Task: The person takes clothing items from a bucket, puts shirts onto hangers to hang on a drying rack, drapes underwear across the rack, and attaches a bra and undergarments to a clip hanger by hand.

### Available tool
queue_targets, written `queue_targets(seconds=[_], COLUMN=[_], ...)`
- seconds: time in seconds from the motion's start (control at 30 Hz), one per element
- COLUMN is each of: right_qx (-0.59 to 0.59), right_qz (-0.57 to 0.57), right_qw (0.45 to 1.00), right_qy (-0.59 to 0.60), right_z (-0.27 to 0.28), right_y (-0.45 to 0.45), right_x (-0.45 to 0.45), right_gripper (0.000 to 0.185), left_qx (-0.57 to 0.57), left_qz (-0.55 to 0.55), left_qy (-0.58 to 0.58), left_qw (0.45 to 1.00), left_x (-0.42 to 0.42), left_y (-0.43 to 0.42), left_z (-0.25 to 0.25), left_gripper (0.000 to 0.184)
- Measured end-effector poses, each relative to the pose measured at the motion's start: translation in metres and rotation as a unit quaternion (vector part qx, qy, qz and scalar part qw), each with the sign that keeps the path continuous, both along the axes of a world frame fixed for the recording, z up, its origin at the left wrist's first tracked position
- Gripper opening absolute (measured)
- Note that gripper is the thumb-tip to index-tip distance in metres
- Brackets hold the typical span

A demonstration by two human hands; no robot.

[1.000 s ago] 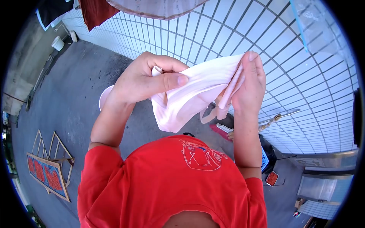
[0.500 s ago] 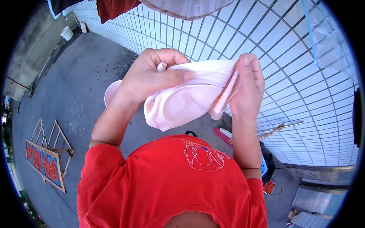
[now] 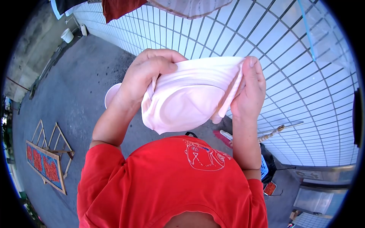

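Observation:
A pale pink bra (image 3: 190, 102) is stretched between my two hands in front of my chest. Its rounded, moulded cup faces me, with folded fabric along the top edge. At its upper left, my left hand (image 3: 146, 72) is closed on the edge, thumb on top and the other fingers partly hidden behind the cloth. My right hand (image 3: 251, 85) pinches the right end between thumb and fingers, where the fabric hangs in folded layers. Behind my left forearm, part of a round pink thing (image 3: 111, 95) shows; its kind I cannot make out.
A white tiled wall (image 3: 304, 87) runs along the front and right. Dark red cloth (image 3: 119, 8) and other laundry hang above. On the grey floor (image 3: 83, 110), a wooden frame with red pieces (image 3: 49, 167) stands at left. A white bucket (image 3: 67, 35) is far left, a pole (image 3: 281, 129) at right.
The bra is spread flatter, so its cup shows more fully. My left thumb has drawn back leftward along the top edge; my right hand keeps its pinch.

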State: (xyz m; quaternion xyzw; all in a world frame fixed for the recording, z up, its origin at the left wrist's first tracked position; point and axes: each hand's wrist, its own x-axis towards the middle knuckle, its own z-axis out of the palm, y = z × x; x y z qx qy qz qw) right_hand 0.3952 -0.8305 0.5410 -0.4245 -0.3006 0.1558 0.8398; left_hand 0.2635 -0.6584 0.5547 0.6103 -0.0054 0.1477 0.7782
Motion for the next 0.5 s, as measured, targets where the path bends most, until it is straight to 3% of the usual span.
queue_targets(seconds=[0.17,0.4,0.47,0.5], right_qx=[0.008,0.018,0.014,0.011], right_qz=[0.005,0.011,-0.014,-0.038], right_qw=[1.000,1.000,1.000,0.999], right_qy=[-0.012,0.001,-0.002,-0.005], right_z=[0.000,0.002,0.004,0.005], right_y=[-0.008,-0.025,-0.029,-0.031], right_x=[0.005,0.005,0.003,0.002], right_gripper=[0.018,0.017,0.018,0.018], left_qx=[0.039,0.041,0.192,0.192], left_qz=[-0.012,-0.004,0.014,0.013], left_qy=[-0.001,-0.013,-0.005,-0.005], left_qw=[0.999,0.999,0.981,0.981], left_x=[0.004,0.009,0.010,0.010], left_y=[-0.004,-0.018,-0.024,-0.027], left_z=[0.006,0.010,0.008,0.007], left_gripper=[0.035,0.027,0.019,0.019])
